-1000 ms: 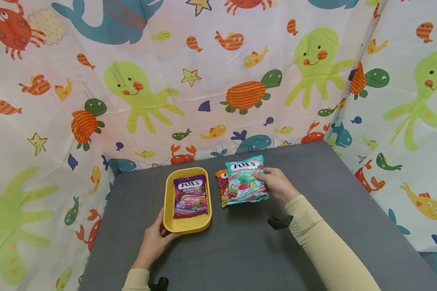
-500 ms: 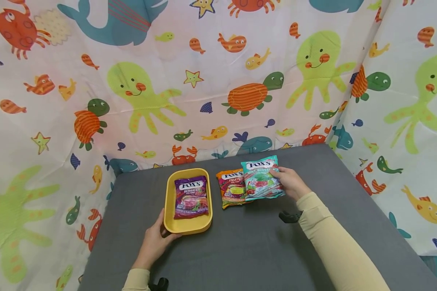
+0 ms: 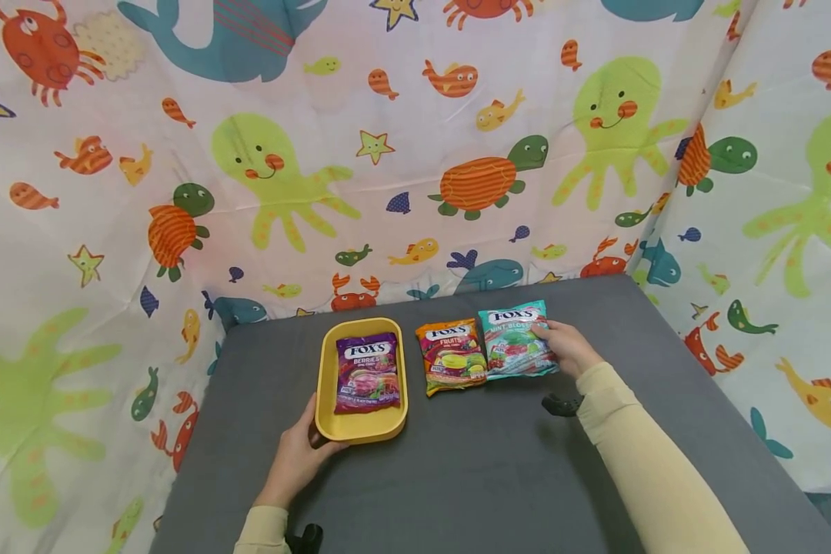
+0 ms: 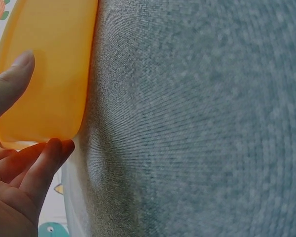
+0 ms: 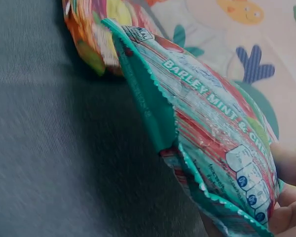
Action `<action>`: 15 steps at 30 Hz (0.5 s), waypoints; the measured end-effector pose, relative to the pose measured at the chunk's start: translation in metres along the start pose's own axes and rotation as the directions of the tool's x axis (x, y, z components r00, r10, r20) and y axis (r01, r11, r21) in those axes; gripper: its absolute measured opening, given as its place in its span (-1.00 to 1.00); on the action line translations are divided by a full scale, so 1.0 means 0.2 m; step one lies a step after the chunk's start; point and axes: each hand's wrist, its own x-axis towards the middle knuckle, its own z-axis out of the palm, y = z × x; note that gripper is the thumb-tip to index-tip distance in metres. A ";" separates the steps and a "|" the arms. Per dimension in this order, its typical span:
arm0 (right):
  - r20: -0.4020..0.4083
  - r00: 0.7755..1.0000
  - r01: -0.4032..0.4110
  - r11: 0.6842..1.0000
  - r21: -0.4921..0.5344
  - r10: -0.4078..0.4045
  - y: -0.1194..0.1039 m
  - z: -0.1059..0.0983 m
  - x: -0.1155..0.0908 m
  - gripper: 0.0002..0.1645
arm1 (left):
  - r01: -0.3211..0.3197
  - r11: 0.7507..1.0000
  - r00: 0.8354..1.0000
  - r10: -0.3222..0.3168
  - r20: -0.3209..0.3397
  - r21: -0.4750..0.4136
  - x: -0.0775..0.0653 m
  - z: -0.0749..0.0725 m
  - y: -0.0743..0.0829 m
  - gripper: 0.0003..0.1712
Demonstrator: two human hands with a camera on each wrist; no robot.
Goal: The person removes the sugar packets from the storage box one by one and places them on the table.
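Note:
My left hand [image 3: 296,454] grips the near left corner of a yellow plastic tub [image 3: 324,385]. In the left wrist view the thumb [image 4: 20,74] lies along one wall of the tub and the fingertips touch its end. A purple Fox's Berries candy bag [image 3: 367,373] lies inside the tub. With my right hand [image 3: 569,348] I pinch the right side of a teal Fox's Mint Blossom candy bag [image 3: 512,338], thumb on its front. Just left of that bag lies an orange Fox's Fruits candy bag [image 3: 452,358], its right edge close beside the teal one.
Everything stands on a dark grey cloth-covered table [image 3: 457,477]. A white curtain [image 3: 388,108] printed with sea animals rises behind the table and along both sides. Black straps with small mounts [image 3: 561,405] sit at both wrists.
My right hand has moved right with the Mint Blossom bag, off the Fruits bag, which now shows whole. The left hand and tub have stayed in place; the head view shifts slightly.

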 end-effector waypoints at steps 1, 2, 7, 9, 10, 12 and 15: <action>0.000 1.000 -0.008 1.000 0.005 0.008 0.00 -0.01 0.01 -0.25 | 0.004 1.000 1.000 -0.004 -0.002 -0.005 0.00 0.00 0.00 0.22; -0.007 1.000 -0.018 1.000 0.008 0.018 0.00 -0.02 0.02 -0.24 | 0.007 1.000 1.000 -0.007 -0.003 -0.003 0.00 0.00 0.00 0.22; -0.027 0.998 -0.049 0.999 -0.003 0.049 0.00 -0.05 0.07 -0.22 | -0.005 1.000 1.000 0.005 0.002 -0.016 0.00 0.01 0.00 0.21; -0.029 0.998 -0.057 0.998 -0.017 0.056 0.00 -0.06 0.08 -0.21 | -0.009 1.000 1.000 0.009 0.008 -0.029 0.00 0.00 0.00 0.20; -0.034 0.997 -0.064 0.998 -0.023 0.063 0.01 -0.06 0.09 -0.20 | -0.010 0.999 1.000 0.010 0.010 -0.033 0.00 0.00 0.00 0.20; -0.045 0.997 -0.072 0.996 -0.044 0.070 0.02 -0.06 0.10 -0.19 | -0.001 0.999 1.000 0.001 0.010 -0.035 0.01 0.00 0.00 0.20; -0.072 0.995 -0.080 0.995 -0.065 0.075 0.03 -0.05 0.12 -0.20 | -0.004 1.000 1.000 0.004 0.005 -0.024 0.01 0.00 -0.01 0.20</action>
